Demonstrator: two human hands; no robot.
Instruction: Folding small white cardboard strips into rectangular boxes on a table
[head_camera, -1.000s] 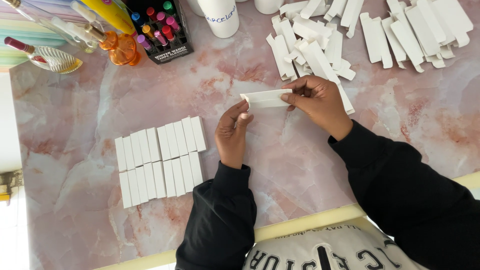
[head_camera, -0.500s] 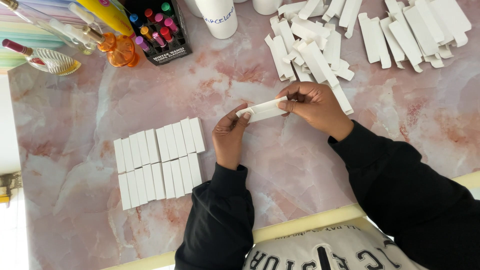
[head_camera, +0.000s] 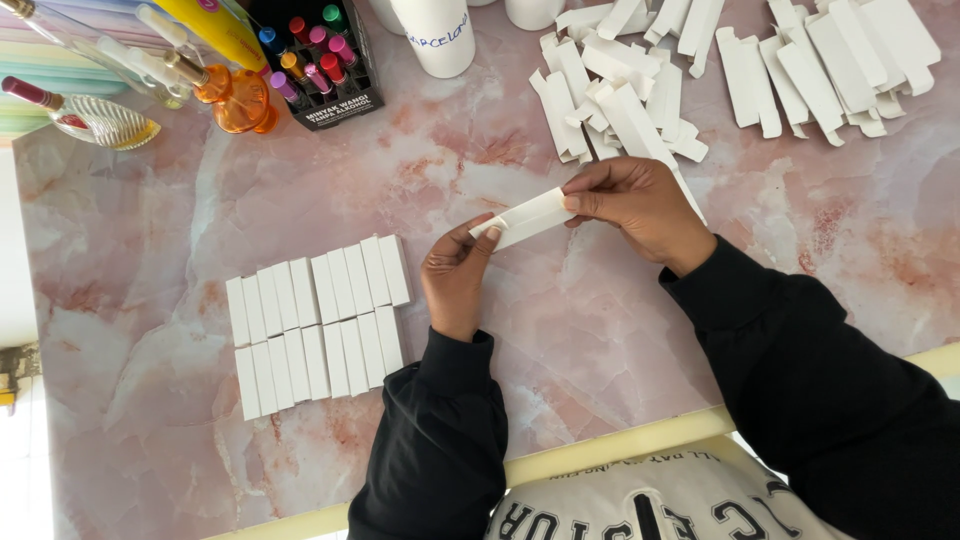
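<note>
Carton blank (head_camera: 528, 217), white, slim, one piece: held in the air above the pink marbled tabletop (head_camera: 180, 250), between both hands. Long axis runs slantwise, lower end toward the left hand (head_camera: 457, 275), upper end toward the right hand (head_camera: 635, 205). Left thumb and forefinger pinch the lower tip from beneath; right fingertips clamp the upper end from the side. Both grips closed on the same piece; neither hand is nearer than the other, each holding one end.

Finished boxes (head_camera: 317, 325), white, narrow: two rows laid side by side, touching, just left of the left hand on the tabletop.

Flat blanks, loose heap (head_camera: 615, 100): just beyond the right hand, overlapping at odd angles. A second heap (head_camera: 830, 55) lies farther right, near the far edge.

Black tray of small bottles with coloured caps (head_camera: 320, 65): far left part of the table, well apart from the hands.

Orange glass bottle (head_camera: 235, 98): beside the tray.

White cylindrical container (head_camera: 435, 35): far edge, between tray and heap.

Sleeves: black, both arms.
</note>
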